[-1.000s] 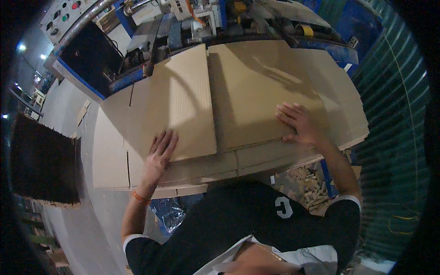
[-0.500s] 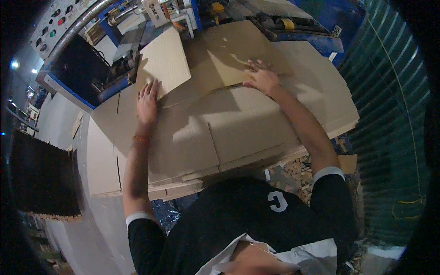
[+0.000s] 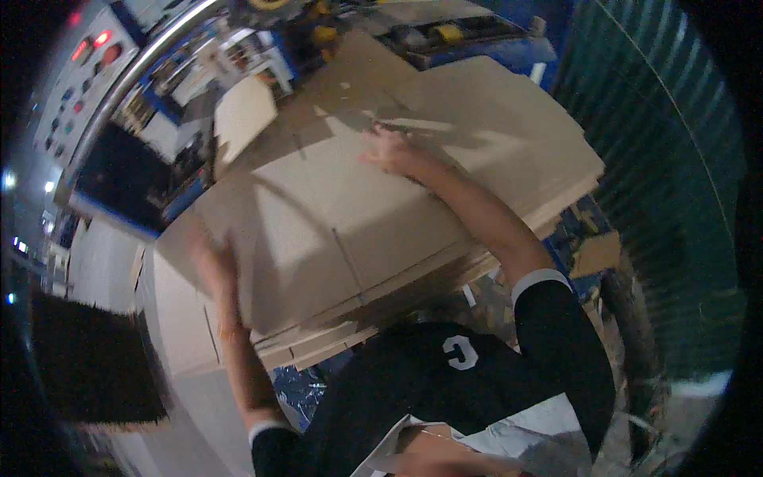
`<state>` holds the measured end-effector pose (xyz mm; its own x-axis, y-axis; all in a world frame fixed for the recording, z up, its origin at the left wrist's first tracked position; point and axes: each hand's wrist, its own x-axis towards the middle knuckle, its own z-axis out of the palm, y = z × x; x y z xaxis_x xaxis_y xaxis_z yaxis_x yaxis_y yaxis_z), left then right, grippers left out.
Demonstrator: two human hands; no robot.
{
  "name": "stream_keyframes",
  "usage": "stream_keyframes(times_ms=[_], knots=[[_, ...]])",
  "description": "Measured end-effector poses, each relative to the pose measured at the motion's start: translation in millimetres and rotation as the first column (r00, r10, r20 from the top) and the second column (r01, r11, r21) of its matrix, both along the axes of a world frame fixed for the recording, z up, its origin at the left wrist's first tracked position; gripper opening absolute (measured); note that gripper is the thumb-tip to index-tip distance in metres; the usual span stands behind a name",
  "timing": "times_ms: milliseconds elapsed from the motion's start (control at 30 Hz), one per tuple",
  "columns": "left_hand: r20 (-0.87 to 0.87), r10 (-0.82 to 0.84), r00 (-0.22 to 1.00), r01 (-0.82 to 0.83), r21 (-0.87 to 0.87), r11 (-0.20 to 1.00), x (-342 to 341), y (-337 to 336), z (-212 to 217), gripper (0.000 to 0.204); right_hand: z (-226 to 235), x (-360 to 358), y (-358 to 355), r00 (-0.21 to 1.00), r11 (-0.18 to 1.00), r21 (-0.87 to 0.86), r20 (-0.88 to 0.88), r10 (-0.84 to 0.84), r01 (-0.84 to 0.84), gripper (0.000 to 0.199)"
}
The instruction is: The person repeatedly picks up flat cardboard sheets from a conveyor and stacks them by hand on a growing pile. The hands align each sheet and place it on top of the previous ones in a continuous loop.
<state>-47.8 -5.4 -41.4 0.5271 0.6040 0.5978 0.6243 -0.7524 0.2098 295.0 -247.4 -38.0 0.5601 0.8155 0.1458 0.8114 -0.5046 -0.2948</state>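
Up at eleven o'clock lay the cardboard sheet (image 3: pixel 362 75)! At twelve, the right hand (image 3: pixel 389 151), fingers loosely apart, was over the cardboard stack (image 3: pixel 310 215); at nine, the left hand (image 3: pixel 214 266) blurred, fingers unreadable; blue machine (image 3: pixel 509 51) at one!

A green corrugated wall (image 3: pixel 668 207) rises beyond the right end of the blue machine (image 3: pixel 493 52), with a thin cord (image 3: pixel 671 103) running down its ribs. Off the machine's left end, a smooth grey floor (image 3: pixel 111 266) stretches back toward small bright white lamps (image 3: pixel 9 180) in a dim hall. A control panel (image 3: pixel 79 91) with a glowing red indicator (image 3: pixel 102 37) stands at the machine's upper left corner, beside a shiny metal pipe (image 3: pixel 131 79). A dark, ragged-edged block (image 3: pixel 99 362) fills the floor's near left.
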Motion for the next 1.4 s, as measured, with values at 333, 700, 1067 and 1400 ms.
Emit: stream_keyframes(times_ms=[333, 700, 1067, 1400], knots=[[-0.451, 0.615, 0.646, -0.74, -0.176, 0.649, -284, 52, -126, 0.062, -42, 9, -250, 0.474, 0.498, 0.153, 0.17, -0.864, 0.853, 0.074], [0.533, 0.698, 0.477, -0.386, -0.586, 0.712, -233, 11, -52, 0.044, -34, 53, -227, 0.797, -0.454, 0.797, -0.546, -0.258, 0.398, 0.039], [0.756, 0.402, 0.516, 0.296, -0.598, 0.745, -201, -70, -2, 0.036, 69, -102, -276, 0.906, 0.703, 0.66, 0.077, -0.416, 0.267, 0.04], [-0.353, -0.47, 0.809, 0.401, -0.253, 0.881, -68, -125, 9, 0.051, -17, -89, -182, 0.656, 0.728, -0.092, 0.368, 0.659, -0.679, 0.042]])
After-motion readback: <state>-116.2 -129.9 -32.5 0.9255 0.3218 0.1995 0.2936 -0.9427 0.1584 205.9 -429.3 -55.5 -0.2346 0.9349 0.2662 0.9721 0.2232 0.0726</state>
